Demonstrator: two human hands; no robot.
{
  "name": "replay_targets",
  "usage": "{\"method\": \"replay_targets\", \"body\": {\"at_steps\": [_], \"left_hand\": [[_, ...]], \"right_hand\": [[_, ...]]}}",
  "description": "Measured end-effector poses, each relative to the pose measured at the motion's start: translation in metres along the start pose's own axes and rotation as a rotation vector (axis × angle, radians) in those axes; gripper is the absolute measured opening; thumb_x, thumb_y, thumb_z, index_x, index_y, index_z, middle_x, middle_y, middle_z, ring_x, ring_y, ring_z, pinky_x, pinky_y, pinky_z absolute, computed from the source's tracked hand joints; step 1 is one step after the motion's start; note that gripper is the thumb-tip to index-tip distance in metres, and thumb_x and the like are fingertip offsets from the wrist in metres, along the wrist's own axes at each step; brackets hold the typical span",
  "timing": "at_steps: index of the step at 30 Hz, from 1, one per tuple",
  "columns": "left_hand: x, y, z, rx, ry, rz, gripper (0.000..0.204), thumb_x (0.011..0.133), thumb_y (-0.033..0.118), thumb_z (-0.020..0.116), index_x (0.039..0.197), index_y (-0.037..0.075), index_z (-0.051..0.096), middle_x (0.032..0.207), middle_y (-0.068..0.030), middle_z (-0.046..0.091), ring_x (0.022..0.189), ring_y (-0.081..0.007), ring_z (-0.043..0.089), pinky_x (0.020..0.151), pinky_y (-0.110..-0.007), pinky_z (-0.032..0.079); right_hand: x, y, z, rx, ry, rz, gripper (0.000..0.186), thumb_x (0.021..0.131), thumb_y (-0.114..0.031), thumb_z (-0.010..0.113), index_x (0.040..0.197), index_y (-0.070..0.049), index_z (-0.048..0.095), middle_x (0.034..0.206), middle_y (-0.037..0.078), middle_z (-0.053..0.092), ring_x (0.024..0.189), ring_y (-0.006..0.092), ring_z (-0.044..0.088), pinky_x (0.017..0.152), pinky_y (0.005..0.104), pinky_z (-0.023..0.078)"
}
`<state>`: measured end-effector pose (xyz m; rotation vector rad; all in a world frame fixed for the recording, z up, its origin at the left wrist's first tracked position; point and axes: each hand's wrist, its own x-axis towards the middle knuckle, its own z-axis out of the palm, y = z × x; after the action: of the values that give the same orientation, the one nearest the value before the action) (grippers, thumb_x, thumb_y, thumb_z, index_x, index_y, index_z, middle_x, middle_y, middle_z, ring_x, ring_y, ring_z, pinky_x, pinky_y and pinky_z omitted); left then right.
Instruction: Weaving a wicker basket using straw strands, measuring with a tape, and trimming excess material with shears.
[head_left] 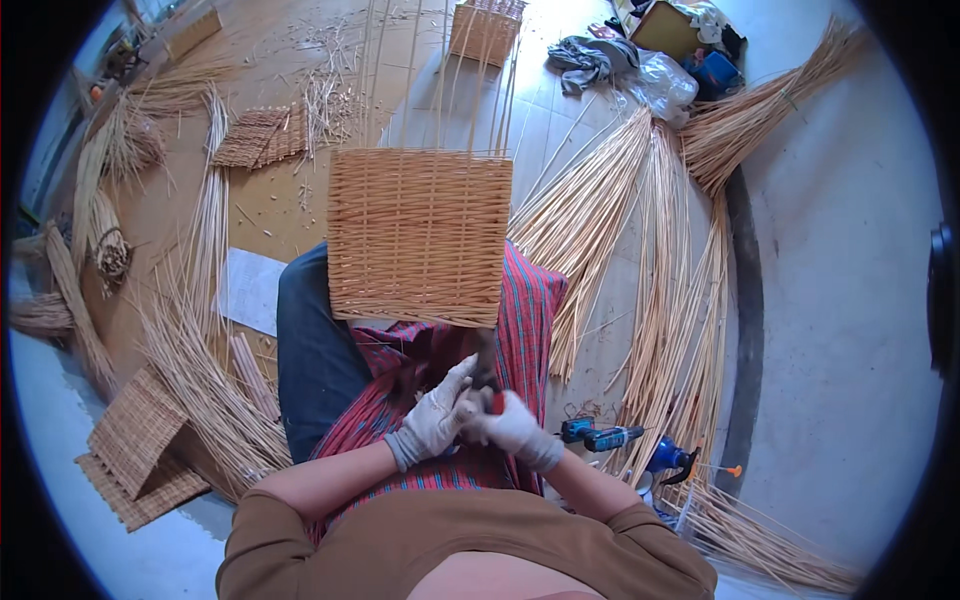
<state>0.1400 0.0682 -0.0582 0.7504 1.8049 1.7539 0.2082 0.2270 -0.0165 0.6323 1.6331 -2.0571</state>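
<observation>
Both my hands wear whitish knit gloves and meet over my lap, just below a woven wicker panel [420, 235]. My left hand [432, 415] has its fingers drawn together toward the right hand; what they grip is hidden. My right hand [515, 430] is closed round a tool with a red handle [497, 403]; a dark, blurred part rises above it, its kind unclear. The panel leans upright across my knees, its long bare stakes [440, 95] sticking out beyond its far edge. A red striped cloth [525, 310] covers part of my lap.
Bundles of long wicker rods [590, 230] fan out on the right. Near my right elbow lie a blue cordless drill [600, 437] and a blue spray bottle [668, 457]. Woven panels [140, 430] lie at the left, with loose rods [205, 370] beside them. A woven box [486, 32] stands ahead.
</observation>
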Motion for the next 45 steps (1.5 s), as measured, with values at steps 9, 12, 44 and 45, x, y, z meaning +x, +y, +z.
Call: {"method": "replay_targets", "body": {"at_steps": [9, 12, 44, 45], "left_hand": [[0.061, -0.012, -0.035, -0.453, 0.124, -0.250, 0.034, 0.107, 0.036, 0.046, 0.100, 0.005, 0.060, 0.071, -0.0034, 0.061, 0.058, -0.0109, 0.057, 0.054, -0.025, 0.047], [0.124, 0.018, -0.045, -0.611, 0.224, -0.258, 0.033, 0.107, 0.034, 0.048, 0.101, 0.003, 0.059, 0.073, -0.0036, 0.060, 0.058, -0.0120, 0.058, 0.049, -0.026, 0.049], [0.060, -0.063, 0.004, -0.651, 0.206, -0.620, 0.025, 0.108, 0.020, 0.038, 0.128, 0.006, 0.044, 0.092, -0.0163, 0.066, 0.066, -0.0212, 0.066, 0.053, -0.033, 0.056], [0.056, -0.072, 0.007, -0.680, 0.260, -0.588, 0.024, 0.107, 0.019, 0.039, 0.124, 0.004, 0.047, 0.093, -0.0157, 0.067, 0.070, -0.0210, 0.067, 0.059, -0.034, 0.056]], "right_hand": [[0.049, -0.018, -0.092, 0.342, 0.545, -0.473, 0.025, 0.103, -0.025, 0.059, 0.114, -0.003, 0.060, 0.075, 0.003, 0.062, 0.066, 0.0138, 0.062, 0.063, 0.0271, 0.052], [0.051, -0.003, -0.080, 0.252, 0.546, -0.437, 0.025, 0.102, -0.023, 0.060, 0.116, -0.003, 0.060, 0.078, 0.004, 0.065, 0.068, 0.0153, 0.065, 0.064, 0.0280, 0.054], [0.065, 0.020, -0.073, 0.237, 0.688, -0.688, 0.024, 0.104, -0.018, 0.055, 0.121, -0.001, 0.058, 0.082, 0.003, 0.063, 0.068, 0.0105, 0.059, 0.065, 0.0254, 0.050], [0.066, 0.022, -0.072, 0.313, 0.682, -0.676, 0.023, 0.104, -0.017, 0.055, 0.121, -0.001, 0.057, 0.081, 0.003, 0.061, 0.067, 0.0093, 0.057, 0.064, 0.0243, 0.049]]}}
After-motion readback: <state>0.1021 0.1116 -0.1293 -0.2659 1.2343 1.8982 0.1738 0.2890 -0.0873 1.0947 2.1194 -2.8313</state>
